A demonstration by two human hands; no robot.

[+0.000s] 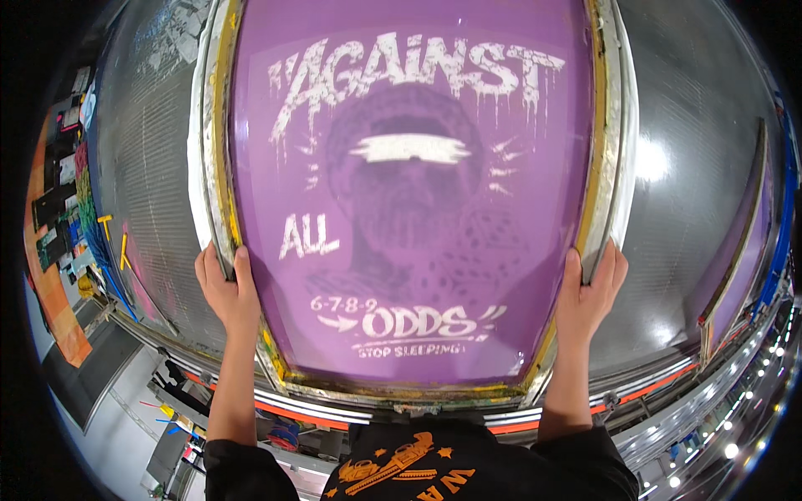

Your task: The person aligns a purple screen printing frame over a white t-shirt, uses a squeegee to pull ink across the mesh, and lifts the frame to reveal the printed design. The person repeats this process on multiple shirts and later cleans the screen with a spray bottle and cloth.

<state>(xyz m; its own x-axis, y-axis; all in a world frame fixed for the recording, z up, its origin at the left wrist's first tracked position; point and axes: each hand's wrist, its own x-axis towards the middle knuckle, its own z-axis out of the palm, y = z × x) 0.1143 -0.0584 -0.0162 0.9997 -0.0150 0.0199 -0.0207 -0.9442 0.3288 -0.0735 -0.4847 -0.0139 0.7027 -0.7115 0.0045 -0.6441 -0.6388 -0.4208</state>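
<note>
Left hand (229, 288) and right hand (589, 288) clamp opposite sides of a framed purple screen (413, 204), matched grips that likely keep it level.

The worn, paint-stained frame (611, 125) stands lengthwise over the grey table (685, 234), its near edge toward the person. Stretched inside it, the purple screen (401, 225) bears white lettering around a faint dark figure crossed by a white bar.

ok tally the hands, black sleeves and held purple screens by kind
Hands: 2 (left hand, right hand)
Black sleeves: 2 (left sleeve, right sleeve)
Framed purple screen, held by both hands: 1
Total: 5
</note>
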